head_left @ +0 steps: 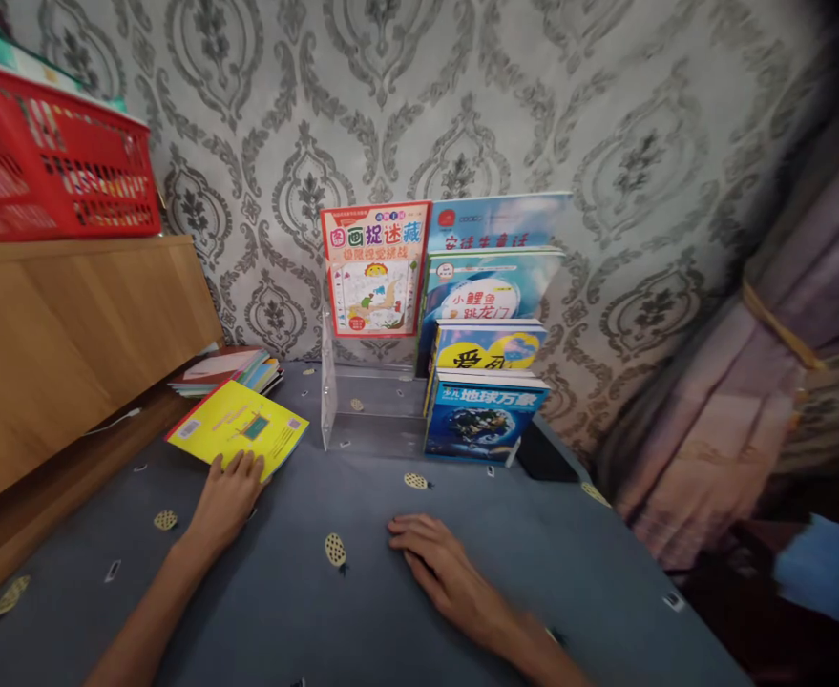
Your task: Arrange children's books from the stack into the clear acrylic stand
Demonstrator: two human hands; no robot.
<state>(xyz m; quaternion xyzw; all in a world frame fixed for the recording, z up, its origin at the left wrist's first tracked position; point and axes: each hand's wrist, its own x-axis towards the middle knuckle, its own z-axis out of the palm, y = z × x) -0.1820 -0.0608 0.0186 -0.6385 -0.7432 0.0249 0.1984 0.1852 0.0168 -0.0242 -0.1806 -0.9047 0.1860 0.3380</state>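
My left hand (230, 494) grips the near edge of a yellow book (237, 429), its fingers lying on top; the thumb is hidden. That book leans at a slant in front of a small pile of books (222, 370). My right hand (442, 571) rests on the dark cloth with its fingers stretched out and holds nothing. Beyond it stands a clear tiered book rack (376, 441). Its right side holds a blue book with a globe (483, 420), a yellow and blue book (487, 345), and two light blue books behind. A red-bordered book (376, 272) stands at the back left.
A dark blue-grey cloth (283, 611) with pineapple prints covers the table. On the left, a red plastic basket (68, 162) sits on a wooden cabinet (82, 353). A flat black object (546, 453) lies right of the rack. A tied curtain (734, 420) hangs at the right.
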